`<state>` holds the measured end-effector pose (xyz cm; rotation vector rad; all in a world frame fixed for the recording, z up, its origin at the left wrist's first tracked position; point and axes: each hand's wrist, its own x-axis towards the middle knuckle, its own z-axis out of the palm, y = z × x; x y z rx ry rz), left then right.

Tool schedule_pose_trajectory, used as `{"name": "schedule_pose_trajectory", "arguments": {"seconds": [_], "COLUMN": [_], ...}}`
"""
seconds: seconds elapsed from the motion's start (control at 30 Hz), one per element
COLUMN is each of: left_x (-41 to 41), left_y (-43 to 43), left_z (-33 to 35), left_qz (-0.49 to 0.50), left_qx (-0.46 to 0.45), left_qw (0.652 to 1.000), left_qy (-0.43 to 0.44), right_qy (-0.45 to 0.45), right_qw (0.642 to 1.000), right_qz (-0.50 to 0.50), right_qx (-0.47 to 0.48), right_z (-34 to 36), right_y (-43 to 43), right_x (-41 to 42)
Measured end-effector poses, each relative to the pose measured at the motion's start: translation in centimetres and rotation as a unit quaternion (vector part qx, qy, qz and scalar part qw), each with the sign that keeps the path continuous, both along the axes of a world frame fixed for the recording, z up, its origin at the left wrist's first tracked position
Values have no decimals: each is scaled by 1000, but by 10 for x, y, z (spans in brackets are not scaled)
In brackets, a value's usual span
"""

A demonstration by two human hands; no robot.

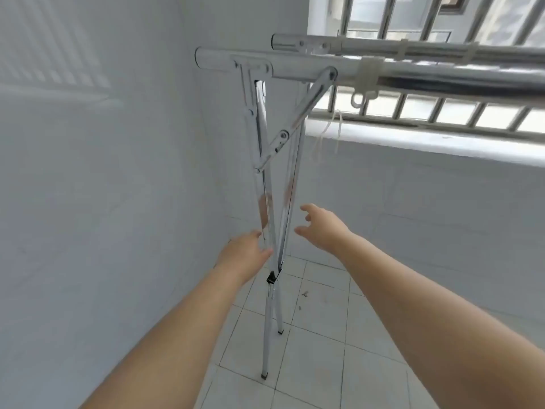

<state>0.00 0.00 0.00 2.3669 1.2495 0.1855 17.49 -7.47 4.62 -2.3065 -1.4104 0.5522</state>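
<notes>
A folding metal drying rack (267,160) stands in the corner of a white room. Two shiny horizontal rails (442,73) run off to the right at the top. Its crossed legs (272,317) meet at a black hinge and rest on the tiled floor. My left hand (246,252) is at the left side of the crossed legs, fingertips touching the metal just above the hinge. My right hand (321,228) hovers just right of the legs with fingers spread, holding nothing.
A white wall (103,202) is close on the left. A barred window (427,22) and its ledge (442,140) run along the right, with white cords (327,134) hanging below the rails. The floor has light tiles (318,349).
</notes>
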Motion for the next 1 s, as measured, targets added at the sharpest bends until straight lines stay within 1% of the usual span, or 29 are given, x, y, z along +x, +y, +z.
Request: {"name": "schedule_pose_trajectory", "arguments": {"seconds": [0.2, 0.23, 0.33, 0.4, 0.47, 0.8, 1.0], "left_x": [13, 14, 16, 17, 18, 52, 97], "left_y": [23, 26, 32, 34, 37, 65, 99], "left_z": [-7, -9, -12, -11, -10, -10, -9], "left_qz": [-39, -41, -53, -64, -70, -83, -84], "left_qx": [-7, -3, 12, 6, 6, 14, 14], "left_qw": [999, 999, 998, 997, 997, 995, 995], "left_qy": [-14, -15, -24, -34, -39, -50, -44], "right_qy": [81, 84, 53, 24, 17, 48, 62], "right_qw": [989, 986, 985, 986, 987, 982, 981], "right_qz": [-99, -107, -112, -111, -112, -141, -150], "right_qx": [77, 92, 119, 120, 115, 115, 103], "right_z": [-3, -3, 0, 1, 0, 6, 14], "right_y": [40, 46, 62, 71, 77, 102, 128], "right_x": [2, 3, 6, 8, 10, 32, 74]}}
